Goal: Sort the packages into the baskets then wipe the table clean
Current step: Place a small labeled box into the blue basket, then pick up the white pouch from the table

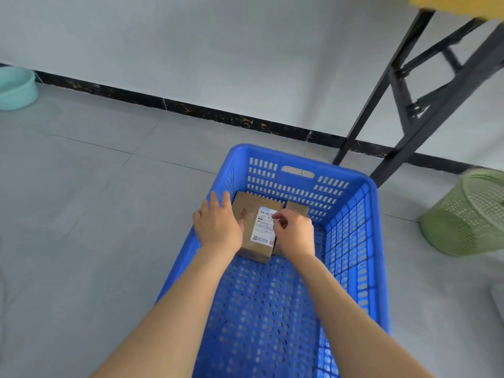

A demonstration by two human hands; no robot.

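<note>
A blue plastic basket [351, 222] stands on the floor in front of me. At its far end is a brown cardboard package [246, 211] with a white shipping label on top. My left hand [216, 227] lies flat against the package's left side, fingers straight and thumb on its top. My right hand [296, 236] grips the package's right edge with curled fingers, the fingertips on the label. A second, smaller cardboard package [298, 209] lies just behind my right hand, against the basket's far wall.
A green mesh basket [469, 214] stands on the floor to the right. Black folding table legs [381, 91] rise behind the blue basket, under a yellow tabletop edge [458, 4]. A teal basin [16, 88] sits by the wall at far left.
</note>
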